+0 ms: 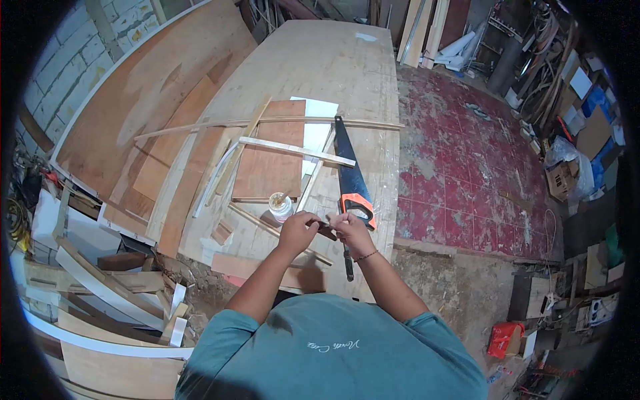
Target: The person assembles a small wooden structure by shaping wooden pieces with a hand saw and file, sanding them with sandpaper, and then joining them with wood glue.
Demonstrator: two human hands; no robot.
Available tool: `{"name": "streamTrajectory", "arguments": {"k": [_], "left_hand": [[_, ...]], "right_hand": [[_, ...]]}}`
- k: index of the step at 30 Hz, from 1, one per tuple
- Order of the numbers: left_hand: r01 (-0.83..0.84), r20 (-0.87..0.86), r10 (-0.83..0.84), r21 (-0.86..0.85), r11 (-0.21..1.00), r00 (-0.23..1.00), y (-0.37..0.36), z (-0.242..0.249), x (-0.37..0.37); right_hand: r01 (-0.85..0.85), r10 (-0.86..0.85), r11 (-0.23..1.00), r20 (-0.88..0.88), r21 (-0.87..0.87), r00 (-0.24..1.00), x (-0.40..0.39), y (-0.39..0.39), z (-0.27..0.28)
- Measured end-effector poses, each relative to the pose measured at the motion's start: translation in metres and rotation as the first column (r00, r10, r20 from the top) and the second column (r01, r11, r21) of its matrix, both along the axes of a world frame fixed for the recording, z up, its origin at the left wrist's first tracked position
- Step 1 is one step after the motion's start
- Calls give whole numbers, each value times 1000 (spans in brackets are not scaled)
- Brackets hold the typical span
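Cloth of a teal T-shirt (327, 367), marked with white script lettering, fills the nearest part of the view, and two bare forearms reach forward from its sleeves. Just beyond the near edge of a pale plywood-topped table (307, 53) lies a reddish-brown flat board (240, 267), with a slim dark tool (349, 264) farther right, below the right wrist, which wears a thin dark bracelet (366, 255). Over this near part of the table the left hand (298, 231) is curled, thumb and fingers pinching one end of a small dark-brown piece (325, 230). The right hand (352, 235) meets the other end with its fingertips drawn in; whether they grip that piece or a pale bit beside it, I cannot tell. The piece looks short and narrow, partly covered by the fingers, its material unclear. Behind the left hand a thin pale wooden stick (250, 217) runs diagonally, and just past it stands an open white jar (281, 207) with a stirrer in it. Beyond the right hand lies a handsaw with a dark blade and orange-and-black handle (349, 177). Farther on, a whitish wooden strip (293, 149) crosses a reddish-brown rectangular panel (267, 175), its end over the saw blade; a white sheet (323, 109) lies behind.
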State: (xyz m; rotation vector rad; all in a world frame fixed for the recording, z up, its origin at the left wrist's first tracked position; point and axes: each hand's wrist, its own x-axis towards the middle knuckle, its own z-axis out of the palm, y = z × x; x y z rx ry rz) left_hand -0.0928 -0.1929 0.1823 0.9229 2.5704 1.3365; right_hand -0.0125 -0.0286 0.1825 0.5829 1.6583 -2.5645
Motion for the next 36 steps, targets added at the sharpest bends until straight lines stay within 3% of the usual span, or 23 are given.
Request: {"name": "streamTrajectory", "arguments": {"k": [4,6,8,10,11,12,14,20,23,26,28,31,33,34,36], "left_hand": [[-69,57,73,-71,995,996,5,-12,-15],[-109,-104,110,17,994,988,5,-16,-17],[-75,-166,71,-16,997,984,6,-13,-23],[75,77,-96,239,968,992,8,-4,-20],[49,384,-224,414,909,896,7,-2,-17],[46,391,-224,416,908,892,1,5,-11],[23,565,-457,612,790,687,-11,30,-10],[-90,542,-332,610,787,772,-66,64,-9],[-220,592,-306,652,725,746,-107,70,-16],[-244,620,-355,675,697,699,-139,88,-18],[-282,624,-312,668,689,716,-151,109,-15],[-231,539,-322,722,652,778,-170,119,-19],[-57,384,-396,773,631,834,-185,120,-23],[-67,390,-390,774,630,834,-190,123,-21],[-73,392,-319,722,688,863,-198,134,-19]], "right_hand": [[135,-135,991,-41,16,990,-2,2,1],[157,-157,988,-43,-4,987,-4,0,10],[193,-196,976,-19,-106,980,-4,-6,26],[195,-197,974,-7,-115,980,-3,-18,37],[174,-181,976,-49,-135,982,-3,-23,37],[148,-164,977,-92,-154,982,-2,-29,38],[146,-165,977,-125,-153,978,-5,-43,43],[-12,15,1000,-166,18,986,-10,-92,56],[99,-123,991,-316,-91,941,-12,-105,53],[81,-9,980,-359,184,933,-9,-126,92],[40,19,987,-357,156,934,-9,-147,116],[10,55,987,-396,162,917,-16,-169,119],[24,78,976,-446,217,892,-19,-180,119],[15,85,976,-440,219,894,-22,-186,121],[-5,34,998,-493,61,869,-30,-198,126]]}}
